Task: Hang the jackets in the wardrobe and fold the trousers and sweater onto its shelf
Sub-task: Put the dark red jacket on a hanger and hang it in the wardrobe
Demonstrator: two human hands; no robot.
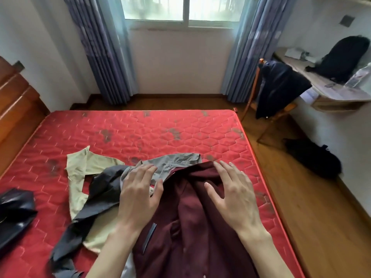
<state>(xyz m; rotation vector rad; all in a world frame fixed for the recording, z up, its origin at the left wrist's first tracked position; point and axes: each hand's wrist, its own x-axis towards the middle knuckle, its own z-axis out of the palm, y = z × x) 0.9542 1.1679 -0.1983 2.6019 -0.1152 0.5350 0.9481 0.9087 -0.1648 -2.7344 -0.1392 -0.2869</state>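
A maroon jacket (pixel 192 221) lies on the red mattress (pixel 140 133), its collar end pointing away from me. My right hand (pixel 232 195) hovers flat over its upper right part, fingers spread and straight. My left hand (pixel 138 193) rests with straight fingers on a grey garment (pixel 174 161) that sticks out from under the jacket's top edge. To the left lie a beige garment (pixel 77 173) and a dark grey one (pixel 100 197), crossed over each other. A shiny black garment (pixel 14 213) sits at the mattress's left edge.
A dark navy jacket (pixel 281 87) hangs over an orange chair (pixel 261 117) to the right of the bed. Behind it stands a desk (pixel 331 93) with a black backpack (pixel 345 57). A black bag (pixel 313 157) lies on the wooden floor. A wooden headboard (pixel 16 101) is on the left.
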